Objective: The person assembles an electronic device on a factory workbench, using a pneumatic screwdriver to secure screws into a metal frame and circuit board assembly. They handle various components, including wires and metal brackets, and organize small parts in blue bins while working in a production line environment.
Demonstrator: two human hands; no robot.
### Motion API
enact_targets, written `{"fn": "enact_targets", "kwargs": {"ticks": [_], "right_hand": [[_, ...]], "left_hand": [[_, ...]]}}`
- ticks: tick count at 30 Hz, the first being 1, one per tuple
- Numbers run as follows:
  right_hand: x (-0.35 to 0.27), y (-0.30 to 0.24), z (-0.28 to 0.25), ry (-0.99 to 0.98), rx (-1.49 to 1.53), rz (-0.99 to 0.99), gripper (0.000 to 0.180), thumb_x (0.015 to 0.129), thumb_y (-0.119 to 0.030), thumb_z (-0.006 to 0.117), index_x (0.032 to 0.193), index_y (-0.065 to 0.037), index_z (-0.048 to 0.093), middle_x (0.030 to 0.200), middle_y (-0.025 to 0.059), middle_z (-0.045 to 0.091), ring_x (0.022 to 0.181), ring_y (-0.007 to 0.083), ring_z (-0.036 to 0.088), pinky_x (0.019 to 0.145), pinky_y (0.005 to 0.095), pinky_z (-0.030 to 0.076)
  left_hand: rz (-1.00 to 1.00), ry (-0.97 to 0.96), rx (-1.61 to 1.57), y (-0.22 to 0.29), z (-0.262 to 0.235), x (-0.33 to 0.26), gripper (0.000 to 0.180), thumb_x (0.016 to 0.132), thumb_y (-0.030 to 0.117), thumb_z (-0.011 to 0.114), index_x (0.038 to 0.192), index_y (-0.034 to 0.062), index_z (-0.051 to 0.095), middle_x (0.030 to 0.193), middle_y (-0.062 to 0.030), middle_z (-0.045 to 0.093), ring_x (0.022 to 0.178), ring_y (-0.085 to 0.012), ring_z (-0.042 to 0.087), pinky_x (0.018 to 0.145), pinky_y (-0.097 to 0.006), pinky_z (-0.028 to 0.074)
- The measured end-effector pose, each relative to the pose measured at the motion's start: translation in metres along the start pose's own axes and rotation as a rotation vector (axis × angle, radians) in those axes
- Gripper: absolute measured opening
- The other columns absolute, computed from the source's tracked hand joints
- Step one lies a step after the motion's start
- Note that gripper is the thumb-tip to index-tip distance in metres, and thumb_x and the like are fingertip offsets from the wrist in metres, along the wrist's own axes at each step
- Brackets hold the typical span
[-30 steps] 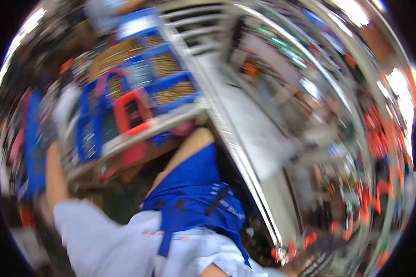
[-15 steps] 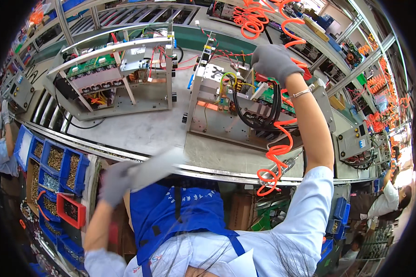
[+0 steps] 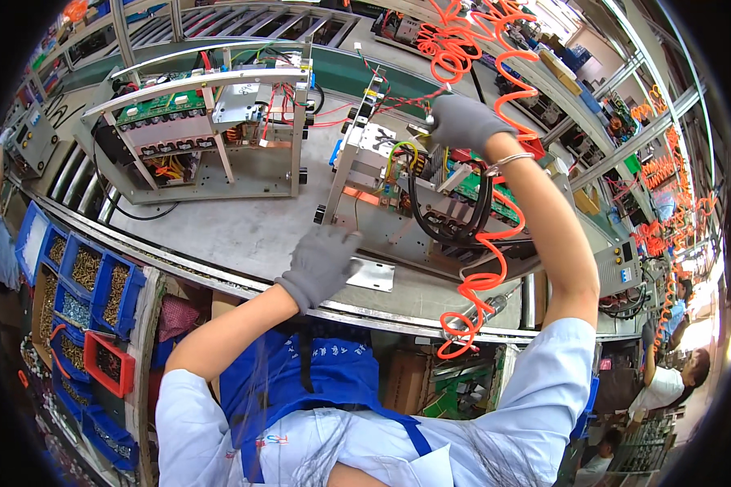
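Note:
My left hand (image 3: 321, 264), in a grey glove, is at the front of the bench, closed on one end of a small flat metal plate (image 3: 374, 274). The rest of the plate sticks out to the right, close to the bench top. Beyond it stands an open metal chassis (image 3: 398, 231) with circuit boards, wires and a looped black cable (image 3: 451, 223). My right hand (image 3: 467, 123), gloved too, is over the far side of this chassis with its fingers curled. A small silvery part shows at its fingertips, too small to name.
Another open chassis (image 3: 211, 154) stands to the left. Orange coiled hose (image 3: 483, 284) hangs down past my right arm to a tool (image 3: 487, 308) at the bench edge. Blue bins (image 3: 85, 272) of screws and a red tray (image 3: 110, 363) are at the lower left.
My left hand has swung up and right from below the bench edge, bringing the metal plate over the bench. My right hand has shifted slightly left, its fingers now by the silvery part.

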State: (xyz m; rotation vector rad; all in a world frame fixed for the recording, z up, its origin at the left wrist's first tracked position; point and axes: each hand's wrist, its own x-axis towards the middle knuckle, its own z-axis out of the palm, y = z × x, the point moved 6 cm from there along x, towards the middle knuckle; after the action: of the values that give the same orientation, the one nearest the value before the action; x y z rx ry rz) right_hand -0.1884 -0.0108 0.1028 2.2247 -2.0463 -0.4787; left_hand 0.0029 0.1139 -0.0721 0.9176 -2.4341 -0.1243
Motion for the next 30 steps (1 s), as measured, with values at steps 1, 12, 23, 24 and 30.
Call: {"fn": "enact_targets", "kwargs": {"ticks": [1,12,23,24,30], "right_hand": [[-0.005,0.01,-0.001,0.008,0.096,-0.032,0.026,0.077,-0.019,0.064,0.096,-0.004,0.071,0.089,0.0173,0.07,0.079,0.0311,0.067,0.073,0.0399,0.052],[-0.07,0.038,0.007,0.325,0.71,-0.114,0.026,0.083,-0.017,0.062,0.102,0.0,0.069,0.082,0.014,0.07,0.072,0.0202,0.065,0.073,0.0328,0.05],[-0.059,0.053,0.022,0.438,0.913,-0.046,0.031,0.086,-0.021,0.061,0.103,0.003,0.068,0.081,0.0088,0.069,0.072,0.011,0.061,0.07,0.0283,0.049],[-0.062,0.048,0.02,0.459,0.924,-0.06,0.031,0.086,-0.022,0.061,0.103,0.003,0.068,0.081,0.0092,0.07,0.072,0.0113,0.061,0.07,0.0283,0.049],[-0.062,0.047,0.024,0.508,0.909,-0.079,0.029,0.086,-0.02,0.062,0.105,0.0,0.068,0.085,0.0106,0.071,0.075,0.0129,0.064,0.073,0.0286,0.05]], "left_hand": [[0.092,0.069,-0.099,0.017,-0.026,0.007,0.037,0.079,0.023,0.067,0.113,0.0092,0.061,0.099,-0.0082,0.063,0.092,-0.0287,0.059,0.082,-0.041,0.047],[0.072,-0.022,-0.23,0.016,-0.094,0.214,0.022,0.084,0.018,0.063,0.104,0.0123,0.071,0.084,-0.0066,0.069,0.081,-0.0222,0.065,0.078,-0.036,0.051],[-0.064,-0.316,-1.005,-0.003,-0.052,0.233,0.037,0.084,0.028,0.074,0.103,-0.0028,0.069,0.091,-0.0091,0.07,0.087,-0.014,0.064,0.083,-0.028,0.05],[-0.101,-0.298,-1.026,-0.007,-0.05,0.234,0.036,0.083,0.027,0.074,0.103,-0.0027,0.069,0.091,-0.0093,0.07,0.086,-0.014,0.064,0.082,-0.028,0.049],[-0.229,-0.272,-1.001,-0.015,-0.048,0.231,0.033,0.081,0.023,0.077,0.101,-0.0022,0.07,0.091,-0.0097,0.07,0.087,-0.0151,0.065,0.087,-0.029,0.047]]}}
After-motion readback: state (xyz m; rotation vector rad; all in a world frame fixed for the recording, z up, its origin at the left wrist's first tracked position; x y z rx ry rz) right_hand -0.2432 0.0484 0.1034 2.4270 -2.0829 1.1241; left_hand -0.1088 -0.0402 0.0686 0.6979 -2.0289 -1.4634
